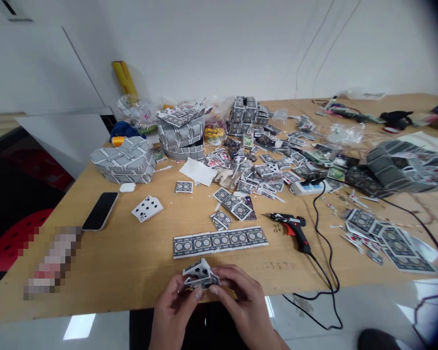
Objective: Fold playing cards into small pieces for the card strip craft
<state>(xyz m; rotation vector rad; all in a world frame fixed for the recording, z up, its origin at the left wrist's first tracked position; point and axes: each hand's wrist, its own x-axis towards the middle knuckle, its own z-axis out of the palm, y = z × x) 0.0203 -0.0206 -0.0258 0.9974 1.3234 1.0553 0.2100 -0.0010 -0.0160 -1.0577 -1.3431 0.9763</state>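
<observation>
Between both hands, at the table's front edge, is a small piece of folded playing cards [200, 273], with spades showing on its inner face. My left hand [175, 304] pinches its left side, thumb in front. On the other side my right hand [243, 301] grips it with thumb and fingers. Just beyond lies a flat strip of joined cards [221, 240], patterned backs up. Two smaller card pieces, one short [221, 220] and one longer [233, 203], rest behind that strip. A black hot glue gun [294, 228] with an orange trigger lies to the right, its red light on.
A phone [100, 211], a stack of cards [147, 208] and a white earbud case [127, 187] lie left. Woven card boxes [124, 160] stand behind, near heaped loose cards [270, 170]. A power strip [307, 187] and black cables [330, 253] are on the right.
</observation>
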